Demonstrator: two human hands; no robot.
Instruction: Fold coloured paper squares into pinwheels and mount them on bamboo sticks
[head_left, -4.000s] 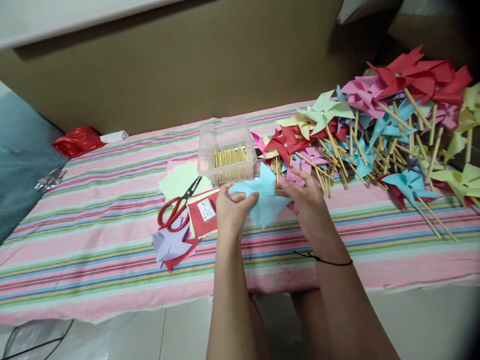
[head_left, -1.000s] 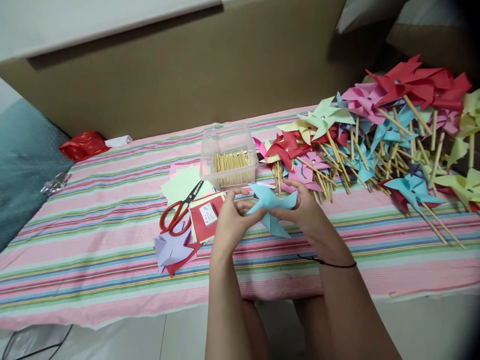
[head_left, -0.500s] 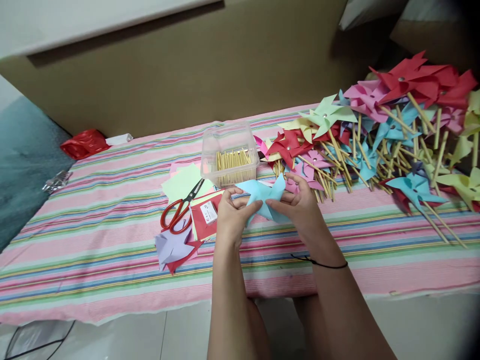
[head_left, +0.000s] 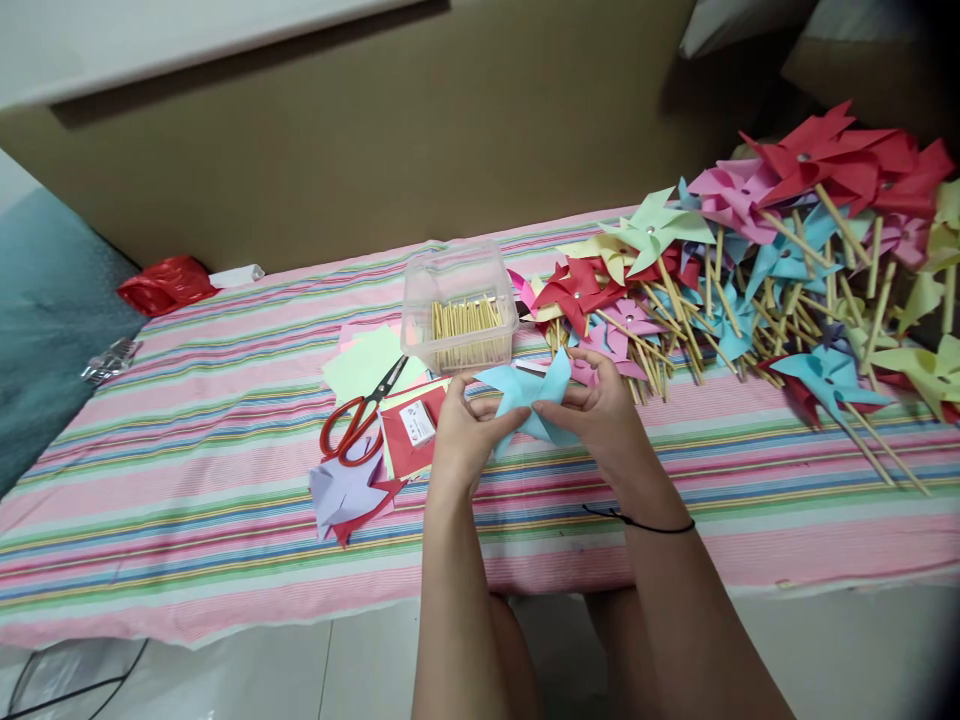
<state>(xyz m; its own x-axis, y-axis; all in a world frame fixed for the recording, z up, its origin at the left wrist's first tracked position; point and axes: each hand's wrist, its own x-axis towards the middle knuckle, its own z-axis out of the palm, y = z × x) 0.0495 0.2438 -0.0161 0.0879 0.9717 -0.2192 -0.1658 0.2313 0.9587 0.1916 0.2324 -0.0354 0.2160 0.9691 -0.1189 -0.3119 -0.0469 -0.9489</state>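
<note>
A light blue paper pinwheel [head_left: 551,392], its corners folded in, is held between my two hands above the striped cloth. My left hand [head_left: 466,430] grips its left side, thumb in front near the centre. On its right side, my right hand [head_left: 600,410] pinches it, the thumb also close to the middle. Left of my left hand lie red-handled scissors [head_left: 352,428], a stack of coloured paper with a red sheet [head_left: 401,455] on top, and a small white box [head_left: 417,424] resting on it. Purple cut paper [head_left: 343,495] is nearer me.
Behind my hands stands a clear plastic box [head_left: 459,350] of short wooden sticks [head_left: 469,320]. Finished pinwheels on sticks [head_left: 652,232] pile up along the right. A red plastic bag [head_left: 166,286] sits at the far left, before a brown panel [head_left: 375,140]. Striped cloth [head_left: 187,440] covers the surface.
The blue paper's left part has opened out a little and shifted slightly right. My left hand has moved very little; my right hand stays almost where it was.
</note>
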